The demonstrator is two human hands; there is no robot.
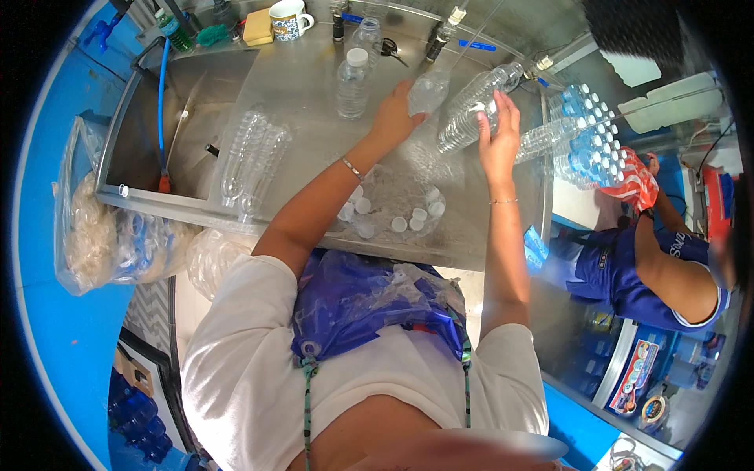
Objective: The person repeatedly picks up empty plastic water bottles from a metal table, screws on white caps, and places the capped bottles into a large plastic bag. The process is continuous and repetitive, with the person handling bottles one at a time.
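My left hand (395, 115) is closed around a transparent plastic bottle (430, 91), tilted beneath a black-and-white nozzle (444, 35). To its right, my right hand (500, 141) has its fingers stretched out beside transparent bottles (471, 114) leaning on the steel counter; whether it touches one I cannot tell. An upright bottle with a white cap (353, 85) stands left of my left hand, an uncapped one (367, 36) behind it. Several loose white caps (399, 224) lie between my forearms, on what looks like thin wet plastic. More empty bottles (255, 161) lie on the counter's left.
A steel sink (129, 177) with a blue hose (163, 110) is at the left. A mug (290, 20) and yellow sponge (258, 28) sit at the back. Many capped bottles (589, 137) stand at the right, near another person (628, 267) with a red-and-white bag (635, 184). Plastic bags (86, 235) hang left.
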